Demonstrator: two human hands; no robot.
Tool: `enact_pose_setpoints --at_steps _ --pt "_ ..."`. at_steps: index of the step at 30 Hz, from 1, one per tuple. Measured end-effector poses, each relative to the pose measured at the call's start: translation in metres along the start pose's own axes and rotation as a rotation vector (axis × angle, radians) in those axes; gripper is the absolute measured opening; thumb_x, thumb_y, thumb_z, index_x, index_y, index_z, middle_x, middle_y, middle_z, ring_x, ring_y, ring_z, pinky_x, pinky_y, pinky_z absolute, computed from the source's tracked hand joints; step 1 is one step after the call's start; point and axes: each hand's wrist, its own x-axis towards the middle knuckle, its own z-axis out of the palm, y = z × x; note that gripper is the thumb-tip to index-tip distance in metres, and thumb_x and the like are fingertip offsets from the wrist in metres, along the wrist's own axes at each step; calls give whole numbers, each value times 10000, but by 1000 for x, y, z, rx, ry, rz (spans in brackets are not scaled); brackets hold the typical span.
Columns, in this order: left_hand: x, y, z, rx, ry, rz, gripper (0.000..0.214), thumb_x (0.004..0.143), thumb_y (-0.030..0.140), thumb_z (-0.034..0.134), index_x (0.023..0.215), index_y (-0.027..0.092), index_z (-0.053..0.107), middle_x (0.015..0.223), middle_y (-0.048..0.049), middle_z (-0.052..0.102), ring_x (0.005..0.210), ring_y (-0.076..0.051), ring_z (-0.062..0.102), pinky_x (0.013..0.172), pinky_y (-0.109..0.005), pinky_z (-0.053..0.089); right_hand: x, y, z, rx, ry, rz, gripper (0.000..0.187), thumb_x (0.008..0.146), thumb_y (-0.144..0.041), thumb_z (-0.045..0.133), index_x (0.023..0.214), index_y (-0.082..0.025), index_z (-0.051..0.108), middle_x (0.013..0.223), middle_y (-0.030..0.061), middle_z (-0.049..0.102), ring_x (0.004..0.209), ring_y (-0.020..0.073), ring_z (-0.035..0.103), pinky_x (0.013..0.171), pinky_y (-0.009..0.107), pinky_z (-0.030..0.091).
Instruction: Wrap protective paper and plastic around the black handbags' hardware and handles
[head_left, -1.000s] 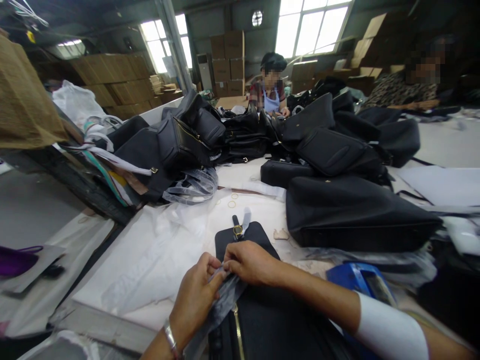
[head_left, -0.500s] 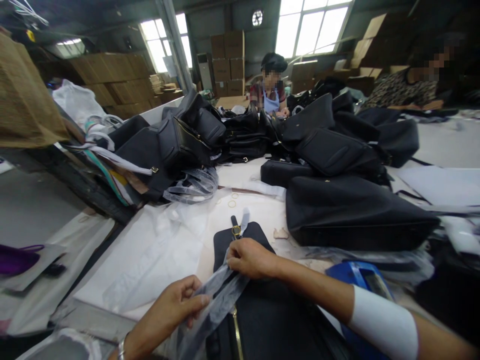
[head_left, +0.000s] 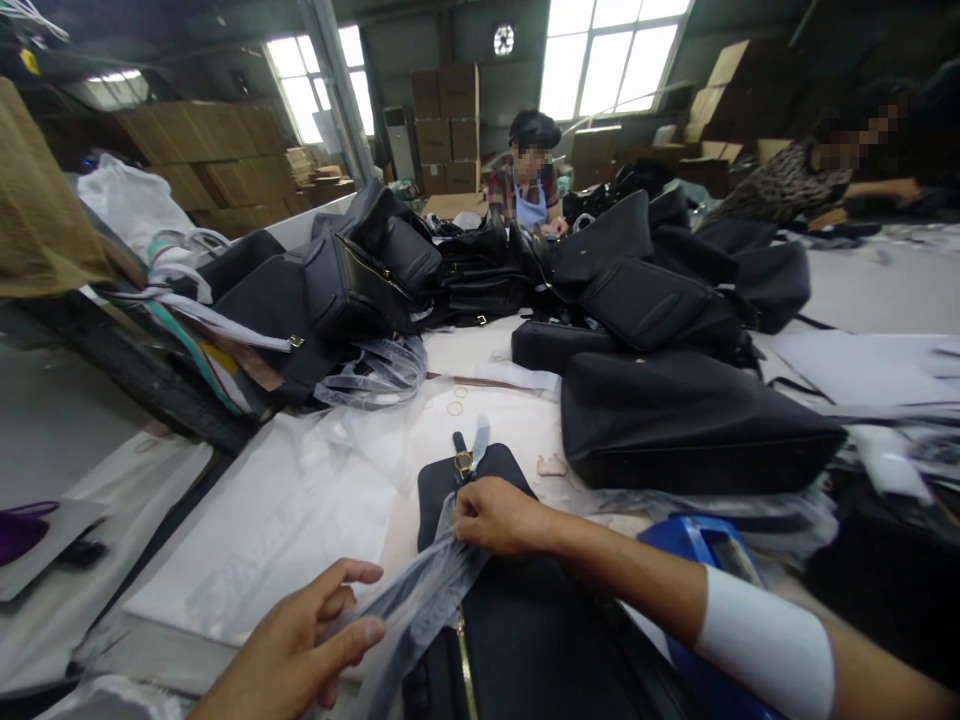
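Note:
A black bag with a gold zip lies flat in front of me on the white table. My right hand pinches the far end of a clear plastic strip against the bag, just below a gold ring fitting. My left hand holds the strip's near end between thumb and fingers at the lower left, off the bag's edge. The strip stretches loosely between the two hands.
A large black bag lies right of my hands, with a heap of black bags behind it. A blue object sits under my right forearm. Two people work at the far side. Clear plastic wraps and cardboard boxes are at the left.
My left hand has slid back toward me along the plastic strip, away from my right hand, drawing the strip out. My right hand has stayed on the bag.

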Motion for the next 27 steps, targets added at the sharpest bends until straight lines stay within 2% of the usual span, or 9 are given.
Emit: enact_pose_setpoints --at_steps 2,4,7,10,14,18,22,27 --pt "7 -9 0 -66 -30 8 536 771 532 638 1161 200 482 631 74 388 601 -174 552 421 -214 419 1 3 1 -19 -7 26 160 728 -161 549 728 -122 704 700 22 678 636 121 570 512 184 330" --pt "13 -11 -2 -63 -64 30 514 799 524 624 1163 190 482 635 71 442 545 -139 519 450 -218 423 3 5 3 -45 -27 49 157 720 -159 557 733 -119 708 704 29 685 639 129 582 503 183 334" --pt "18 -8 -2 -57 -111 49 443 843 484 594 1152 183 491 651 60 508 512 -114 499 485 -225 418 7 5 6 -100 -78 55 179 719 -145 550 759 -124 723 717 40 705 630 142 608 485 186 346" --pt "20 -2 1 -68 -137 64 409 851 432 600 1158 189 487 669 47 500 623 -153 538 486 -223 412 10 3 9 -189 -122 33 184 718 -159 563 738 -114 739 732 84 727 670 193 646 496 216 368" --pt "21 3 6 -31 -130 77 422 845 461 592 1150 190 487 675 59 453 586 -131 485 490 -221 393 12 3 12 -303 -141 14 233 740 -173 550 802 -91 759 824 148 748 768 254 684 559 253 427" --pt "25 7 11 2 -133 77 470 854 490 562 1187 175 462 723 37 506 596 -135 496 530 -237 419 16 9 20 -372 -166 -7 259 768 -178 538 862 -84 761 873 166 753 801 257 702 601 255 478" --pt "29 9 17 77 -86 87 473 870 504 540 1218 190 473 895 -14 589 618 -141 554 583 -257 450 21 17 30 -421 -180 -60 268 783 -187 541 898 -69 752 904 186 747 831 271 708 640 267 517" --pt "32 4 25 169 -55 110 465 888 464 521 1268 197 499 1057 -46 636 593 -127 570 634 -268 457 18 20 33 -493 -144 -117 284 818 -204 537 993 -91 730 1081 206 693 912 300 694 690 334 561"
